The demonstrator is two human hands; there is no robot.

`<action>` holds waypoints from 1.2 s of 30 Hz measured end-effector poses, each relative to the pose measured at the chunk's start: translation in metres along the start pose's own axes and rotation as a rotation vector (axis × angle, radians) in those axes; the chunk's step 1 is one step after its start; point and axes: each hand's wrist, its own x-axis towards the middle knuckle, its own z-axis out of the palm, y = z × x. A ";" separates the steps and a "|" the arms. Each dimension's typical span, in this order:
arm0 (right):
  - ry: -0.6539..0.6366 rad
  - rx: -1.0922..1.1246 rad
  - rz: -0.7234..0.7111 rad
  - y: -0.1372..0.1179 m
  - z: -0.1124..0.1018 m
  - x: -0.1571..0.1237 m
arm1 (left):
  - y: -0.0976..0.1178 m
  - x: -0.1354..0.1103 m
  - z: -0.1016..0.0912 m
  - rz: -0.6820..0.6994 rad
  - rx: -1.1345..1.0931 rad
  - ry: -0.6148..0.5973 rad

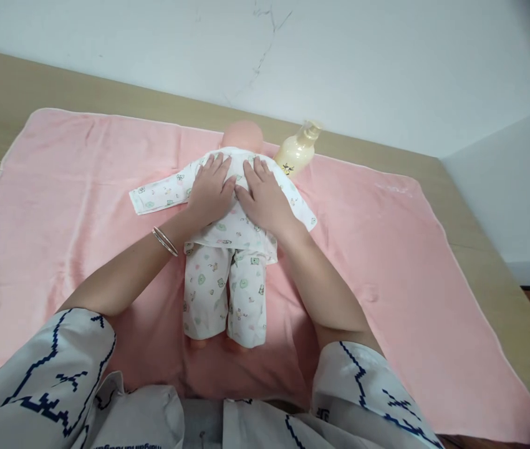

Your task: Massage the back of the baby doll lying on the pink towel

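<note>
A baby doll (227, 249) in white printed pyjamas lies on a pink towel (386, 249), its bare head (242, 135) pointing away from me and its feet toward me. My left hand (211, 190) lies flat on the doll's upper body, fingers spread, a bangle on the wrist. My right hand (265, 196) lies flat beside it on the same spot, fingers stretched out, and the two hands touch at the thumbs. Neither hand holds anything.
A cream pump bottle (297, 151) lies on the towel just right of the doll's head. The towel covers a wooden table (494, 262) against a white wall. The table's right edge drops to a dark floor.
</note>
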 end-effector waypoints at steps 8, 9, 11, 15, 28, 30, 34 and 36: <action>-0.021 -0.068 0.009 -0.024 0.002 -0.024 | 0.038 -0.028 -0.016 0.061 0.207 -0.034; -0.021 -0.079 -0.001 -0.029 0.001 -0.029 | 0.043 -0.032 -0.019 0.061 0.242 -0.043; -0.011 -0.068 0.001 -0.031 -0.003 -0.031 | 0.046 -0.033 -0.021 0.050 0.273 -0.038; 0.069 -0.003 0.074 -0.012 -0.006 -0.010 | 0.025 -0.015 -0.012 0.038 0.130 0.019; 0.049 0.017 0.035 -0.022 -0.005 -0.021 | 0.029 -0.023 -0.003 0.088 0.162 0.199; 0.081 0.065 0.013 -0.011 -0.003 -0.010 | 0.019 -0.018 0.002 0.092 0.131 0.213; 0.190 0.084 0.018 -0.004 0.010 0.002 | 0.007 -0.015 0.010 0.114 0.113 0.224; 0.196 0.045 0.024 -0.012 0.012 -0.004 | 0.011 -0.019 0.007 0.144 0.154 0.224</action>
